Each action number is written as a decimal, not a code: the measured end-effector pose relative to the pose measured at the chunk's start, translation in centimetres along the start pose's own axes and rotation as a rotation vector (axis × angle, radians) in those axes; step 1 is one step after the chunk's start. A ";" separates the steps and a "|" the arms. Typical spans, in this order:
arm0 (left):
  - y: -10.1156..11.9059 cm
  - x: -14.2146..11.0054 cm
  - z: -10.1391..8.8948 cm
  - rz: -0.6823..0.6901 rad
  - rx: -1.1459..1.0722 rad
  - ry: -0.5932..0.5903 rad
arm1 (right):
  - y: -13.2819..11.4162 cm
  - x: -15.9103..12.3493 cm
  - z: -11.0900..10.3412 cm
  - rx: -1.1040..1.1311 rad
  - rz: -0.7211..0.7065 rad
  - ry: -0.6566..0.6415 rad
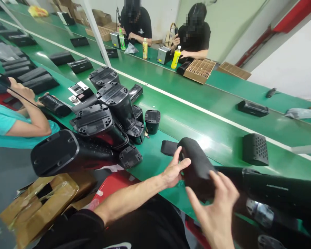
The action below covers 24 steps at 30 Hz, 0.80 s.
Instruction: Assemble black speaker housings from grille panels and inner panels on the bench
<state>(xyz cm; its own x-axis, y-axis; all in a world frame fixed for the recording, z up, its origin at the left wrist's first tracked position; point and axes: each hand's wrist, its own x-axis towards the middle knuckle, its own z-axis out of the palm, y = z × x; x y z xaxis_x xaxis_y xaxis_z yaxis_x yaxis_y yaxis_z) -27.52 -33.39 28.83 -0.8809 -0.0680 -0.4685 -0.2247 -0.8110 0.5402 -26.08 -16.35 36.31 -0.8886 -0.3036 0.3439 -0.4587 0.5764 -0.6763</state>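
Observation:
A black, rounded speaker housing (197,166) is held at a slant above the green bench, close to my body. My left hand (173,170) grips its left end, with the thumb on the near side. At the lower right end my right hand (219,197) has its fingers and thumb around the housing. Flat on the bench behind my left hand lies a small dark piece (169,147). Left of it stand an upright black case (152,121) and a stack of larger black housings (93,119) with screw holes in their end faces.
A green conveyor (186,107) carries black units, among them one with a perforated face (255,149). Long black housings (280,192) lie at my right. A co-worker's teal sleeve (2,121) is at left; two people sit opposite. A cardboard box (49,197) stands below the bench.

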 end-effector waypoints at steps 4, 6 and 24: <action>1.3 -1.1 -0.9 -0.345 -0.248 -0.188 | 2.3 0.7 -1.9 0.279 0.036 -0.234; 2.4 -1.8 -1.6 -0.559 -0.226 -0.331 | 5.6 1.5 -2.8 0.319 0.155 -0.198; 3.7 -4.0 -5.4 0.075 0.592 -0.172 | 9.7 -3.2 -1.0 0.610 0.737 -0.147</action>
<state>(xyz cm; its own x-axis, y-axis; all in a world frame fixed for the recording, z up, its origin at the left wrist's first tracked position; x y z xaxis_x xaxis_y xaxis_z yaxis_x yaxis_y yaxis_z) -22.58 -39.24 28.86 -0.9465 0.0222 -0.3218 -0.3094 -0.3444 0.8864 -27.73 -9.02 29.34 -0.9231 -0.1394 -0.3585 0.3325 0.1794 -0.9259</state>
